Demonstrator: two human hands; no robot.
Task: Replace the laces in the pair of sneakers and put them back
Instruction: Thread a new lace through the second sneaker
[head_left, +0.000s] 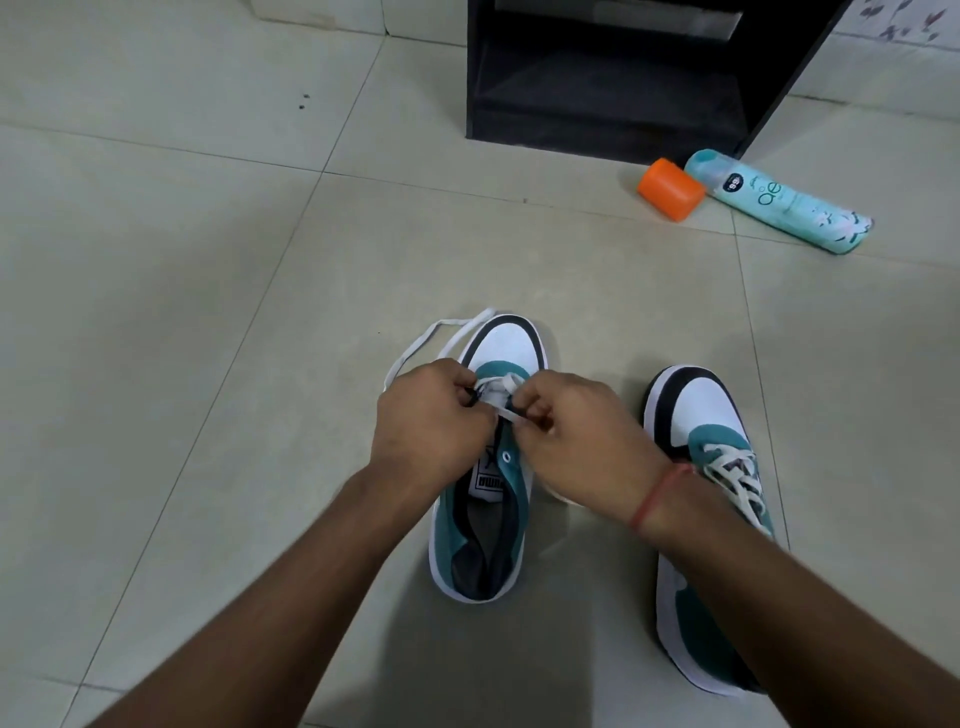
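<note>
Floor (182, 312) left of sneakers: open tile. Right, beyond: orange cap (670, 189), teal spray can (779, 202) (lying), black cabinet (613, 88).

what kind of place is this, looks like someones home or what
Probably a room in a home: a pale tiled floor, a black open-fronted cabinet standing on it, and a teal spray can lying beside an orange cap.

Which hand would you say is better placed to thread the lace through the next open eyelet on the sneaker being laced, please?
Probably the right hand: it pinches the white lace just above the open eyelet on its own side, while the left hand grips the sneaker opposite.
</note>
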